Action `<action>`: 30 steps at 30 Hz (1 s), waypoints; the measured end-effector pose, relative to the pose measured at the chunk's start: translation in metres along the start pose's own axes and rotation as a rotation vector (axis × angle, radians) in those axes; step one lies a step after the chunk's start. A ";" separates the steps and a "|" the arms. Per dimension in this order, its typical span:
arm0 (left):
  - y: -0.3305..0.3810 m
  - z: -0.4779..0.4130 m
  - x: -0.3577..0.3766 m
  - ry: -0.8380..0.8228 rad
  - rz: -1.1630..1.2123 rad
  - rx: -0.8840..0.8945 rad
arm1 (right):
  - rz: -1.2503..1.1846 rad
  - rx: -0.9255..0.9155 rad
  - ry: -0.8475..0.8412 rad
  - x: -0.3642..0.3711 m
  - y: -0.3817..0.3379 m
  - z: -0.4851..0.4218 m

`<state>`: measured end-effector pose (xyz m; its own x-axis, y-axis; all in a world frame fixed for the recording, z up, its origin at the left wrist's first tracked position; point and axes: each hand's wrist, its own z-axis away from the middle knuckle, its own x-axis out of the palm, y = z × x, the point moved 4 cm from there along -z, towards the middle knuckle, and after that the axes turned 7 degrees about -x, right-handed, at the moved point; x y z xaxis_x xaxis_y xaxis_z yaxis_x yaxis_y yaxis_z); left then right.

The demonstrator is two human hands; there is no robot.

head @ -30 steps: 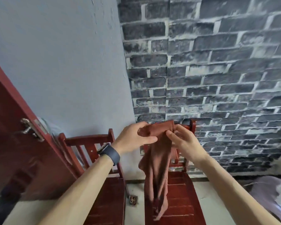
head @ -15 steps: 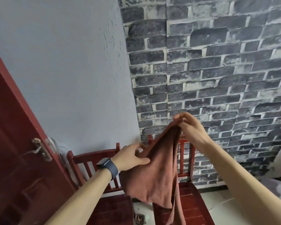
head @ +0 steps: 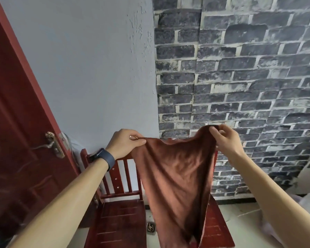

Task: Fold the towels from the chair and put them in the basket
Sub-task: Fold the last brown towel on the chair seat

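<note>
Head view. A brown towel (head: 175,176) is held up in the air, spread between 2 hands. The left hand (head: 124,143), with a dark watch (head: 106,159) on its wrist, pinches 1 upper corner between thumb and curled fingers. The right hand (head: 225,138), slightly higher, pinches the other upper corner between thumb and fingertips. The top edge sags between the 2 grips, and the cloth narrows downward, its lower end passing out of the bottom of the view. Behind and below stand 2 red wooden chairs side by side. The left chair (head: 118,221) shows its slatted back and seat. The right chair (head: 215,228) is largely hidden by the towel hanging in front of it; contact with that seat cannot be told. A red door (head: 16,140) with a brass handle (head: 52,145) stands at left. A plain grey wall (head: 88,68) meets a dark brick-pattern wall (head: 240,68) behind.
</note>
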<state>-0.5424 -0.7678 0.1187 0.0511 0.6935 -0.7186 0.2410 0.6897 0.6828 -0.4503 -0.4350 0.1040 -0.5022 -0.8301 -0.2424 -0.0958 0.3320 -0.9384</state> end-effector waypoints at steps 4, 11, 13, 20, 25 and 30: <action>0.057 -0.004 0.007 -0.122 0.099 0.151 | -0.057 -0.171 -0.187 0.044 -0.054 0.009; 0.132 -0.027 -0.012 -0.041 -0.002 0.311 | -0.087 -0.314 -0.172 0.055 -0.098 0.000; 0.144 -0.032 -0.032 -0.059 0.172 0.318 | -0.074 -0.213 -0.331 0.054 -0.068 0.010; 0.193 -0.049 -0.084 -0.081 0.572 0.249 | -0.013 -0.187 -0.592 0.088 -0.018 0.039; 0.202 -0.074 -0.076 -0.041 0.655 0.173 | 0.061 -0.307 -0.342 0.091 -0.040 0.019; 0.119 -0.063 0.000 0.079 0.390 -0.036 | -0.108 -0.138 -0.240 0.085 -0.026 -0.007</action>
<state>-0.5743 -0.6725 0.2081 0.0572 0.9176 -0.3934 0.1845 0.3775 0.9074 -0.4962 -0.5108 0.1096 -0.2669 -0.9406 -0.2099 -0.2617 0.2803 -0.9235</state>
